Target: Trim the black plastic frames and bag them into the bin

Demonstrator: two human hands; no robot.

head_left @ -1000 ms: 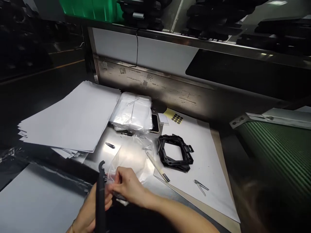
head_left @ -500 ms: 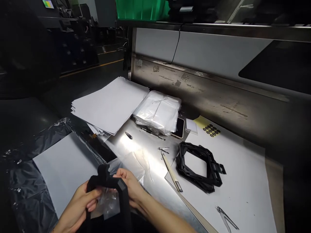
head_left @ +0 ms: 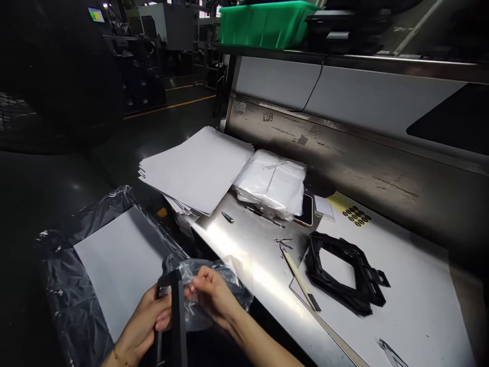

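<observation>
My left hand [head_left: 143, 326] is wrapped round a black plastic frame [head_left: 178, 316], which is tilted nearly edge-on to me. Just right of it, my right hand [head_left: 214, 295] has its fingers pinched on a clear plastic bag [head_left: 239, 285]. The bag hangs crumpled behind and beside the frame; whether part of the frame is inside it, I cannot tell. Both hands are in front of the metal bench's near edge. More black frame pieces [head_left: 338, 294] lie on white paper to the right.
A box lined with dark plastic [head_left: 61, 300] stands at left, a white sheet [head_left: 122, 265] inside. The bench [head_left: 260, 260] bears stacked white sheets [head_left: 198, 168], tied clear bags [head_left: 271, 183], a cream-handled cutter [head_left: 298, 275], a phone [head_left: 306, 210], nippers [head_left: 389, 352] and oval stickers [head_left: 357, 216].
The held frame has turned from facing me to nearly edge-on. My right hand has drawn the bag out to the right. The view has shifted, so the bench sits lower and further right.
</observation>
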